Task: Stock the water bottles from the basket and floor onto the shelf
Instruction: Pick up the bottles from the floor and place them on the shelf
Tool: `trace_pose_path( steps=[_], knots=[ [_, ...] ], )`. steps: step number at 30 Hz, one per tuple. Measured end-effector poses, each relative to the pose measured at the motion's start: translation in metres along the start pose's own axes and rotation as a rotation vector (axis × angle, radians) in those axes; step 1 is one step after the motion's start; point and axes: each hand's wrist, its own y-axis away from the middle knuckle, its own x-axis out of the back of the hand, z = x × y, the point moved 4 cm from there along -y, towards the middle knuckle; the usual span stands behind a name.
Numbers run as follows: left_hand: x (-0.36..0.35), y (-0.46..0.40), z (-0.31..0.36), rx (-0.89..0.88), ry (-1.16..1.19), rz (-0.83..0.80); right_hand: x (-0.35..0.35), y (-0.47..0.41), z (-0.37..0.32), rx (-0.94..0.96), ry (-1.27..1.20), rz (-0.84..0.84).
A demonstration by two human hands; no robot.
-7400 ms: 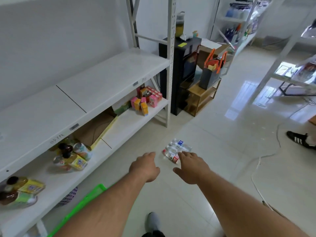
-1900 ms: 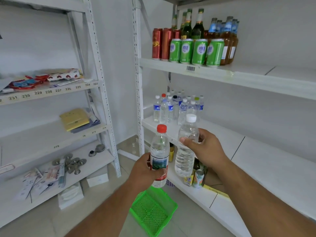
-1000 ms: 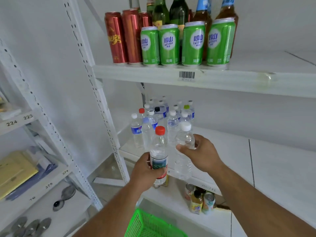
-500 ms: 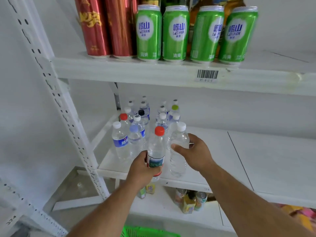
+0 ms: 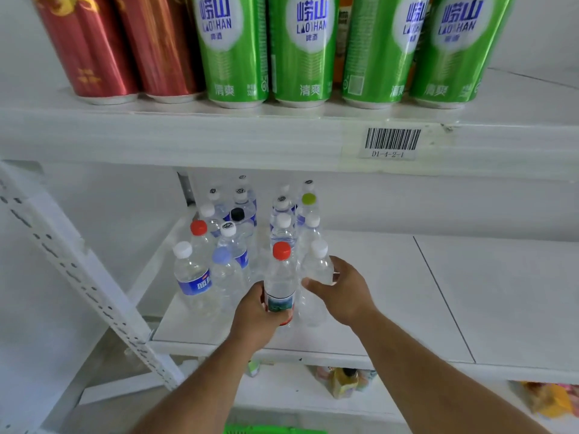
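left hand (image 5: 255, 321) grips red-capped bottle (image 5: 279, 285) | right hand (image 5: 341, 291) grips white-capped bottle (image 5: 316, 270) | cans (image 5: 302, 48) read LAOSHAN

Top of frame: two red cans (image 5: 125, 45) left, four green cans (image 5: 300, 48) right; barcode label (image 5: 392, 142) beneath; small drinks (image 5: 344, 379) bottom centre.

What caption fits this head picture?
Both hands set a red-capped bottle and a white-capped bottle on the shelf.
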Motion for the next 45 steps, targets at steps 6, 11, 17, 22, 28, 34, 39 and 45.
trace_pose_path(
  steps=[6, 11, 17, 22, 28, 34, 39, 45],
  knots=[
    [-0.006, -0.023, -0.005, -0.013, -0.002, 0.020, -0.015, -0.017, 0.008, 0.007, 0.001, -0.010],
    [-0.009, -0.038, -0.009, -0.015, 0.004, 0.037, -0.022, -0.027, 0.012, 0.020, -0.025, -0.001],
    [-0.014, -0.050, -0.012, -0.025, 0.055, 0.012, -0.029, -0.032, 0.035, -0.095, 0.218, -0.031],
    [-0.016, -0.055, -0.017, -0.026, 0.046, -0.021, -0.030, -0.037, 0.043, -0.131, 0.280, -0.029],
    [-0.016, -0.057, -0.018, -0.021, -0.006, -0.039, -0.031, -0.038, 0.042, -0.124, 0.263, 0.005],
    [-0.017, -0.048, -0.012, -0.015, -0.037, -0.044, -0.033, -0.037, 0.043, -0.161, 0.219, 0.002],
    [-0.015, -0.027, -0.012, 0.023, -0.043, -0.085, -0.035, -0.022, 0.049, -0.197, 0.200, -0.019],
    [-0.019, 0.020, -0.010, 0.097, -0.232, -0.209, -0.035, 0.017, 0.043, -0.230, 0.246, -0.027]
  ],
)
